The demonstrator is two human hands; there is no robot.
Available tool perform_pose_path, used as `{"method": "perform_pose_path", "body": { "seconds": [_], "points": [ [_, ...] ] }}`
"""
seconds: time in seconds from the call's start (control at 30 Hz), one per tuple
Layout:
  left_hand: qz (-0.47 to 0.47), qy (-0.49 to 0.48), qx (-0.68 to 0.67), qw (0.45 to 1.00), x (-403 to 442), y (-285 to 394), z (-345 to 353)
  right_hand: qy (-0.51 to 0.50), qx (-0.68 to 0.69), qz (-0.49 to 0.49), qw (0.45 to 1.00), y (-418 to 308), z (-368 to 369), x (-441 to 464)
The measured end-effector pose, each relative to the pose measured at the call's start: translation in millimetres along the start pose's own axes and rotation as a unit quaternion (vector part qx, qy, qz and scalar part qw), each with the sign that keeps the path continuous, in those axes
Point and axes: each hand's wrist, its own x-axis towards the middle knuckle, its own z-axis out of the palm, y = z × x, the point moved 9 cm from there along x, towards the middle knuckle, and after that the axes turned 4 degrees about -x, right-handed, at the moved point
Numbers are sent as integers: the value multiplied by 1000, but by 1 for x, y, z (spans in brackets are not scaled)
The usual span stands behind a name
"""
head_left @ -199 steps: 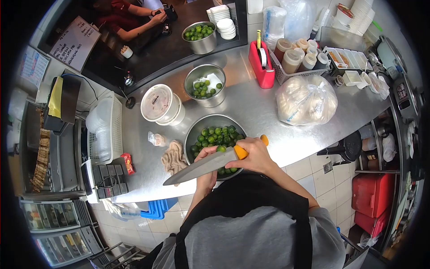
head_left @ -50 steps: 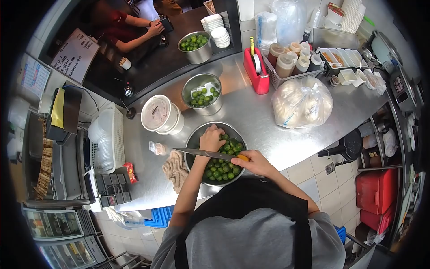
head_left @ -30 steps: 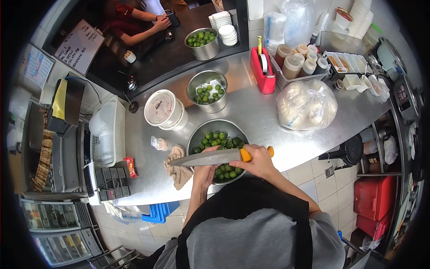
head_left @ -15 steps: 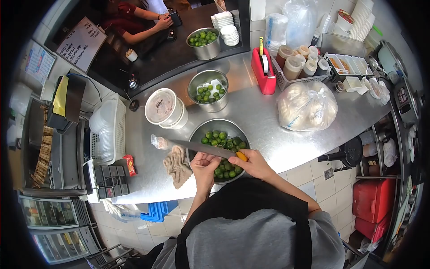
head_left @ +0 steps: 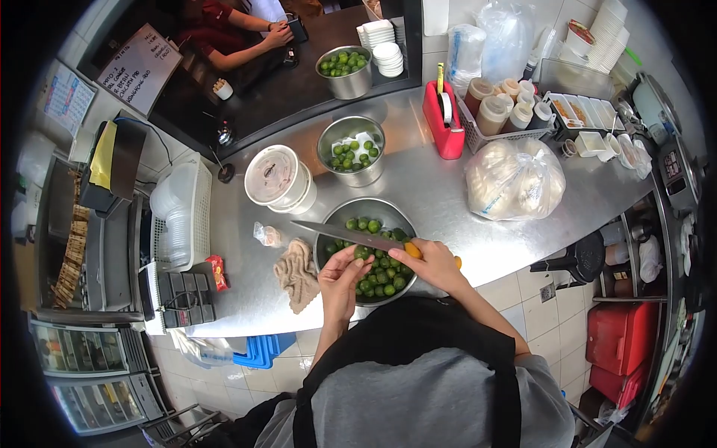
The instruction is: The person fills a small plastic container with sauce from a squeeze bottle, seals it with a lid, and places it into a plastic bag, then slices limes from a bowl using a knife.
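Observation:
My right hand (head_left: 432,265) grips the yellow handle of a long knife (head_left: 347,234), whose blade points left across the large steel bowl (head_left: 320,254). Between the thumb and fingers of my left hand (head_left: 340,284) is a small green lime (head_left: 362,252), just below the blade. Many more green limes (head_left: 382,278) fill the bowl beneath both hands. Behind it stands a smaller steel pot (head_left: 351,173) with limes on white paper. A third steel pot (head_left: 349,86), heaped with limes, sits on the dark ledge.
Left of the bowl lie a brown cloth (head_left: 296,276) and white lidded tubs (head_left: 276,179). A bag of white items (head_left: 515,179), a red tape dispenser (head_left: 444,123) and a basket of sauce bottles (head_left: 497,116) stand to the right. Across the ledge, a person's hands (head_left: 280,35) hold a dark object.
The knife blade has tilted, its tip rising and moving right. My left fingers have turned, and the lime between them now shows. My right hand has shifted slightly right.

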Motion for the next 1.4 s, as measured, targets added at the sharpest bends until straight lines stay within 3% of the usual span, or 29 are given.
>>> {"method": "perform_pose_path", "body": {
  "seconds": [0.27, 0.57, 0.67, 0.77, 0.97, 1.07, 1.17, 1.4],
  "points": [
    [-40, 13, -46, 998, 3, -21, -20, -36, -1, -23, 999, -11, 7, -6],
    [-33, -56, -17, 998, 0, -15, -1, 51, -24, -183, 981, -36, -3, -14],
    [-39, -25, -45, 998, 2, -16, -7, 3, 29, -130, 991, -29, 0, -11],
    [-35, -28, 11, 999, 2, -14, -3, -45, 214, -54, 974, -14, 9, -5],
    [-18, -96, 88, 991, -3, -15, 13, -77, 201, -29, 976, -5, 21, 9],
    [-18, -66, 40, 997, 0, -10, 3, -92, 215, -84, 969, -13, 23, 6],
    [-42, -50, 20, 998, 1, -4, 2, -69, 174, -70, 980, -2, 23, 10],
    [-94, -46, -13, 994, 5, -27, -14, -79, 303, -75, 947, -19, 19, 13]
  ]
}}
